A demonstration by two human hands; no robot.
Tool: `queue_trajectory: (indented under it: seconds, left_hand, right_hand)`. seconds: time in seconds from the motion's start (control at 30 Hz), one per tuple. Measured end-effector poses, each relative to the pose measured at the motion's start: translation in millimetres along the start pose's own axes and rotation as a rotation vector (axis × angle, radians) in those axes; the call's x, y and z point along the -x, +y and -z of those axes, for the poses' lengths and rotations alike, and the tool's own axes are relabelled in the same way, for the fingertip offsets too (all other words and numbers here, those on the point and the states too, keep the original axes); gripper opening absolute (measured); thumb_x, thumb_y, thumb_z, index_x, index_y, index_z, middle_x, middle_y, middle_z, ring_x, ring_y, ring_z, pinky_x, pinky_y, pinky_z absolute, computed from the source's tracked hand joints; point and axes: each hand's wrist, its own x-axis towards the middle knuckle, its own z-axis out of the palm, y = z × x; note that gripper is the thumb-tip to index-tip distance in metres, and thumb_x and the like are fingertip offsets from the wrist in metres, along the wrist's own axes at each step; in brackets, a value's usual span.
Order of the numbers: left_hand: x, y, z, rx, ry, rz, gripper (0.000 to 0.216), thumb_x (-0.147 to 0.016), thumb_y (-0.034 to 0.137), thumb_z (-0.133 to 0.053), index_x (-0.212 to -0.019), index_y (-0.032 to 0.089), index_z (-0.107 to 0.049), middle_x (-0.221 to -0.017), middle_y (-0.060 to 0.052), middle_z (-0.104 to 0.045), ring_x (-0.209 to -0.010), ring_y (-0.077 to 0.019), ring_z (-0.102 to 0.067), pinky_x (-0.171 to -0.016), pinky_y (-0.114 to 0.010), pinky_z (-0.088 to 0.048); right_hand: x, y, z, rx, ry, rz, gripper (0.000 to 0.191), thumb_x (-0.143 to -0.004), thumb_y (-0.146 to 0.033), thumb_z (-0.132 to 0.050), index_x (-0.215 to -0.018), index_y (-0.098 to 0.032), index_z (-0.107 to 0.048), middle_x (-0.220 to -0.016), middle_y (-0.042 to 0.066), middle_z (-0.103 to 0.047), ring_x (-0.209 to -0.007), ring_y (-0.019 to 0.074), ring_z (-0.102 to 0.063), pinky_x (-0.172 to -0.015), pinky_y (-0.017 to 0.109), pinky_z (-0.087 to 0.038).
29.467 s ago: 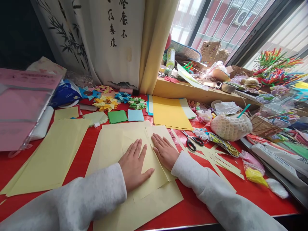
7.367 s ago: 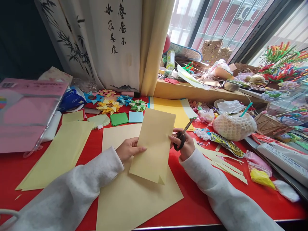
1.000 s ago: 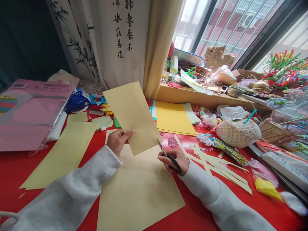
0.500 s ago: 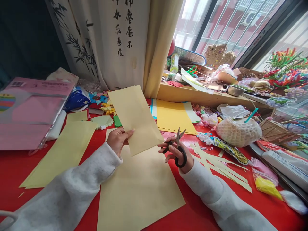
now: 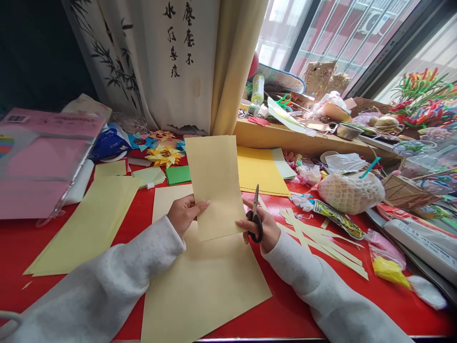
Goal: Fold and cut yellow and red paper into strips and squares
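Observation:
A pale yellow rectangular sheet of paper (image 5: 216, 181) is held up nearly upright in front of me. My left hand (image 5: 185, 212) pinches its lower left edge, thumb in front. My right hand (image 5: 262, 226) has black-handled scissors (image 5: 256, 216) hooked on its fingers, blades pointing up. Its thumb also lies on the lower right edge of the sheet. Beneath both hands, a larger pale yellow sheet (image 5: 203, 290) lies on the red table (image 5: 282, 309). The fingers behind the held sheet are partly hidden.
Long pale yellow sheets (image 5: 85, 224) lie at the left, beside a pink plastic-wrapped pack (image 5: 43, 176). Cut paper strips (image 5: 328, 243) are scattered at the right. Folded yellow paper stars (image 5: 164, 155) and a green paper stack (image 5: 178, 175) sit behind. Clutter fills the windowsill (image 5: 303, 140).
The held sheet has turned from a tilt to nearly upright. My right hand has come to its right edge and touches it, and the scissors' blades have closed together.

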Motion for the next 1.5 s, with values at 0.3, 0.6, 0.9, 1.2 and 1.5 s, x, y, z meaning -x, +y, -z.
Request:
queue_trajectory:
  seconds: [0.3, 0.6, 0.9, 1.2, 1.5]
  left_hand:
    - [4.5, -4.0, -1.4, 0.084, -0.227, 0.16, 0.031, -0.059, 0.028, -0.064, -0.086, 0.014, -0.057, -0.084, -0.007, -0.062, -0.071, -0.0195, -0.058, -0.054, -0.028, -0.049]
    - [0.8, -13.9, -0.5, 0.05, -0.2, 0.341, 0.047, -0.053, 0.02, -0.068, -0.095, 0.012, -0.05, -0.094, -0.012, -0.06, -0.082, -0.0261, -0.057, -0.059, -0.032, -0.049]
    - [7.7, -9.3, -1.5, 0.106, -0.526, 0.492, 0.048, -0.052, 0.01, -0.067, -0.098, 0.011, -0.052, -0.09, -0.011, -0.062, -0.083, -0.0252, -0.057, -0.07, -0.035, -0.046]
    - [12.2, -7.6, -1.0, 0.087, -0.629, 0.533, 0.048, -0.053, 0.008, -0.065, -0.099, 0.012, -0.054, -0.091, -0.01, -0.062, -0.083, -0.0242, -0.058, -0.071, -0.034, -0.045]
    - [10.7, -16.8, -0.7, 0.063, -0.566, 0.435, 0.037, -0.05, 0.014, -0.069, -0.085, 0.013, -0.06, -0.082, -0.008, -0.065, -0.081, -0.0242, -0.058, -0.071, -0.035, -0.045]
  right_hand:
    - [-2.7, 7.7, 4.3, -0.01, 0.061, 0.081, 0.053, -0.058, -0.022, -0.064, -0.107, -0.019, -0.045, -0.047, -0.009, -0.043, -0.033, 0.0098, -0.049, -0.033, 0.023, -0.039]
    - [-4.9, 7.7, 6.1, 0.03, 0.003, -0.14, 0.07, -0.057, -0.022, -0.065, -0.119, -0.013, -0.034, -0.04, -0.01, -0.037, -0.032, 0.0105, -0.048, -0.03, 0.021, -0.036]
    - [-15.5, 14.0, 15.4, 0.113, 0.173, -0.133, 0.068, -0.06, -0.031, -0.062, -0.118, -0.011, -0.034, -0.036, -0.011, -0.032, -0.024, 0.0041, -0.028, -0.022, 0.018, -0.022]
    - [-17.6, 13.2, 22.3, 0.251, 0.299, 0.141, 0.071, -0.058, -0.021, -0.058, -0.123, -0.021, -0.029, -0.045, -0.011, -0.03, -0.038, 0.0048, -0.032, -0.038, 0.019, -0.031]
    - [-16.2, 10.0, 20.0, 0.215, 0.394, 0.184, 0.075, -0.057, -0.021, -0.059, -0.123, -0.027, -0.024, -0.054, -0.008, -0.037, -0.042, 0.0053, -0.035, -0.039, 0.019, -0.034]
